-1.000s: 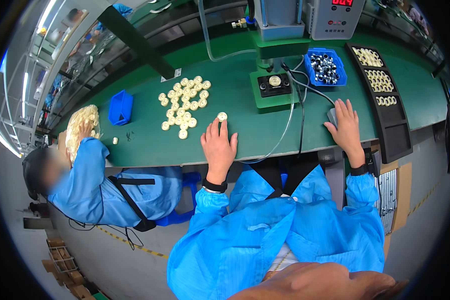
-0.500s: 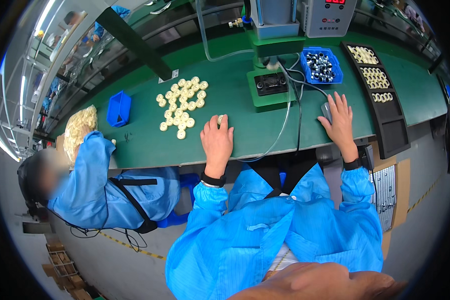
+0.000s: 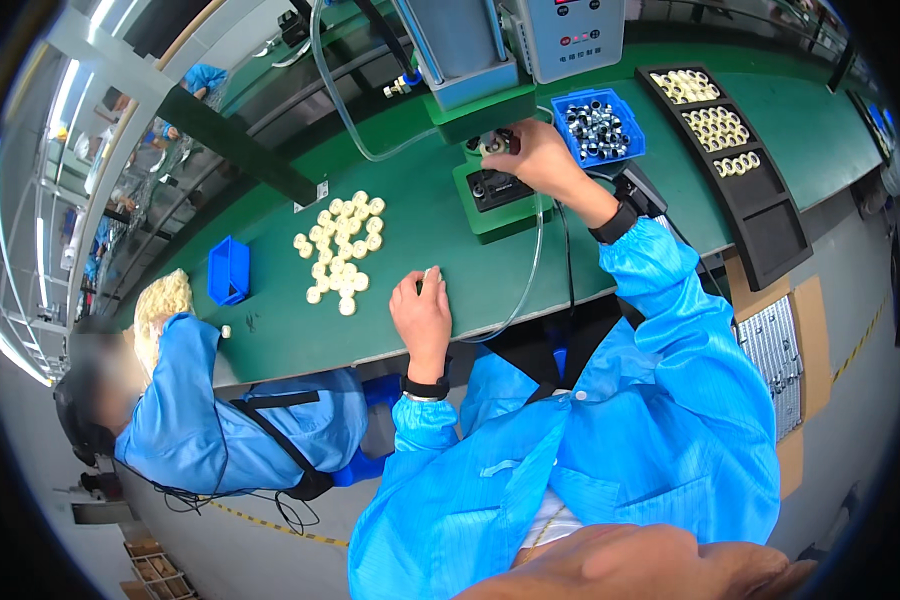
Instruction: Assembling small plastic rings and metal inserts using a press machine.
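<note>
My left hand (image 3: 422, 315) rests on the green bench near its front edge. Its fingers are closed around a small cream round part (image 3: 428, 273), mostly hidden by them. My right hand (image 3: 550, 165) reaches under the head of the bench press (image 3: 475, 95). Its thumb and fingers are pinched just above the black fixture block (image 3: 500, 190), at a small shiny piece I cannot make out. To the left of my left hand lies a loose group of cream round parts (image 3: 342, 245). A blue bin (image 3: 638, 150) of small metal rings stands just right of my right hand.
A black tray (image 3: 775, 225) with cream rings in its far compartments lies at the right. A small blue box (image 3: 229, 270) and a bag of cream parts (image 3: 160, 300) are at the left, beside a seated co-worker (image 3: 190, 400). A clear hose (image 3: 535, 270) and cables cross the bench.
My right hand has left the grey object at the right, moved left to the press and closed its fingers there. My left hand stays near the bench edge. The whole view has shifted.
</note>
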